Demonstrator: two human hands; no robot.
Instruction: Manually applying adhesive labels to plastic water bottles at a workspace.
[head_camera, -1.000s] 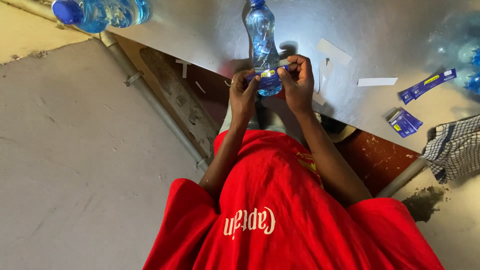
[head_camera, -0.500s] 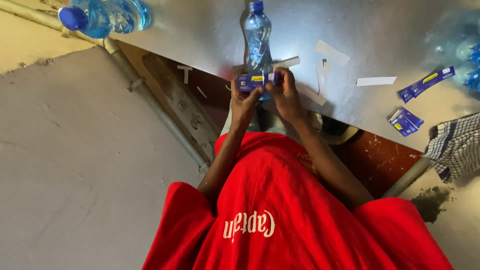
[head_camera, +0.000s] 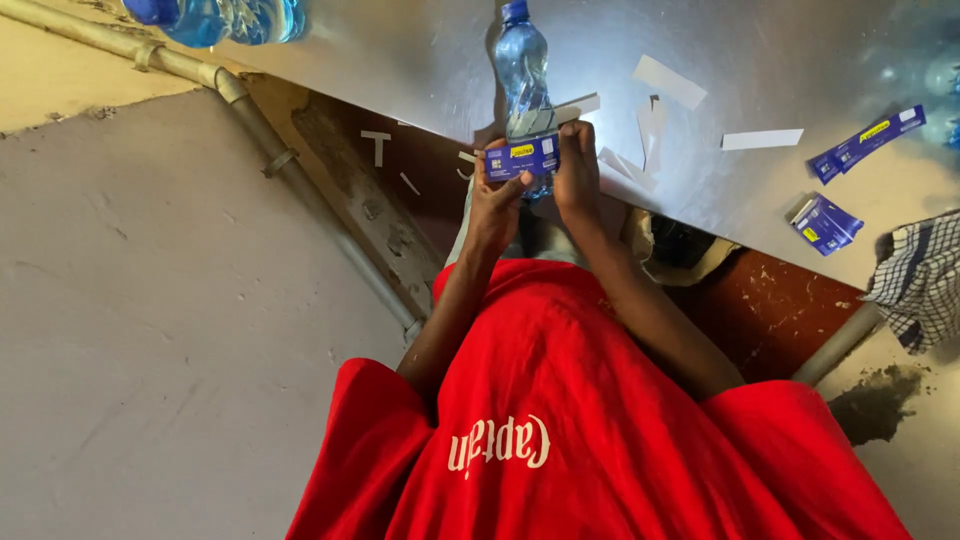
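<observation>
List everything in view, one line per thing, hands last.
upright bottle: 1, clear blue, on the table behind the hands
label: 1, blue, held between both hands
loose labels: 2, blue, table's right side
backing strips: several, white, scattered on the table
lying bottle: 1, blue, top left corner
cloth: 1, checked, table's right edge
metal table: 1, grey
left hand: grips the label's left end
right hand: grips the label's right end

Both hands, left hand (head_camera: 492, 200) and right hand (head_camera: 577, 175), press a blue label (head_camera: 521, 157) (backing peeling) against a water bottle (head_camera: 523, 70).
</observation>
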